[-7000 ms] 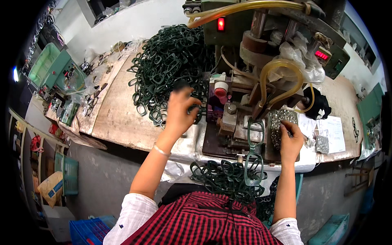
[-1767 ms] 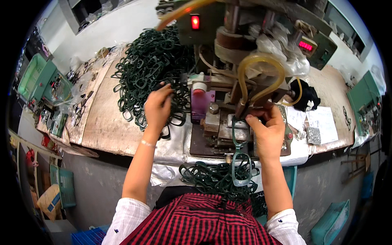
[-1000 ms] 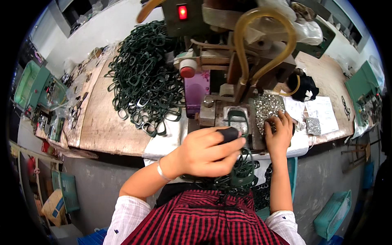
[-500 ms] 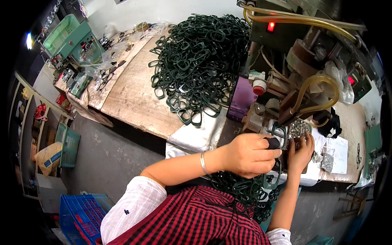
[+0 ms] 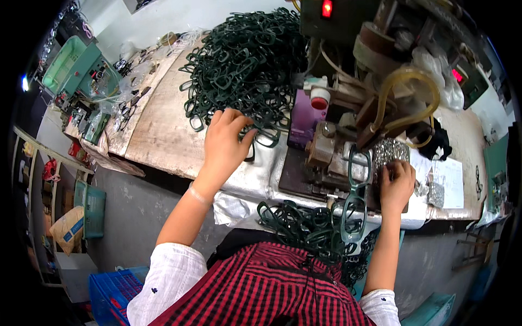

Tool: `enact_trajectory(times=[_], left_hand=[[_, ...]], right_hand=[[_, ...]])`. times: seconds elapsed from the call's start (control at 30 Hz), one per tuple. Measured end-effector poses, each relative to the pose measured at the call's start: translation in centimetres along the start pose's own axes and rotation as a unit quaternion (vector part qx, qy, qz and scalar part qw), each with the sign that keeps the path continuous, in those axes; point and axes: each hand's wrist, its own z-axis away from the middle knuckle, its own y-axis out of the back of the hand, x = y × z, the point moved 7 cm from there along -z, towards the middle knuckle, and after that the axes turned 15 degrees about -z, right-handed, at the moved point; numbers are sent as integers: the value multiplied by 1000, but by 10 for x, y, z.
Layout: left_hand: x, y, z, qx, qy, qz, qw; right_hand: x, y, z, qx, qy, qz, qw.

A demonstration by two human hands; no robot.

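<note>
On the tabletop's far left corner stands a green machine [image 5: 76, 87], topped by an open pale-green bin [image 5: 64, 66] whose contents are too small to tell. Below the left edge, a teal crate [image 5: 93, 217] and, nearer, a blue crate [image 5: 103, 307] stand on the floor; something red shows inside the blue one.

Toward the tabletop's far edge lies a big heap of dark green eyeglass frames [image 5: 244, 60]. The person's left hand [image 5: 224, 142] is at its near side, thumb and fingers loosely curled; whether they grip a frame cannot be told. A purple box [image 5: 305, 122] stands beside the press [image 5: 348, 117], its contents hidden. More tangled frames [image 5: 296, 220] lie below the near edge.

One mounted frame [image 5: 357, 186] is in the press, its lower loop hanging past the near edge. It should be light, stiff yet springy, smooth and perhaps slippery; the thick rim or bridge looks the safest hold, as the thin loops could bend. The right hand [image 5: 399, 186] is bent over a mound of shiny metal bits [image 5: 391, 150]; whether it pinches any is hidden. Right of it lies a packet [image 5: 436, 194] of similar bits.
</note>
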Motion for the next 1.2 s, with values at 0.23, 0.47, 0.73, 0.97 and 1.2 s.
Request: enact_trajectory(times=[0.23, 0.47, 0.73, 0.97, 1.2], left_hand=[[-47, -119, 25, -118, 191, 9, 974], [-51, -109, 7, -331, 282, 337, 835], [-18, -63, 5, -91, 338, 788, 507], [41, -38, -80, -78, 299, 945, 110], [87, 58, 3, 164, 43, 707, 687]], right_hand=[[53, 14, 33, 144, -193, -408, 881], [48, -2, 26, 165, -231, -548, 787], [-94, 5, -28, -18, -134, -578, 805], [-114, 10, -29, -14, -215, -678, 703], [-87, 30, -16, -69, -28, -468, 881]])
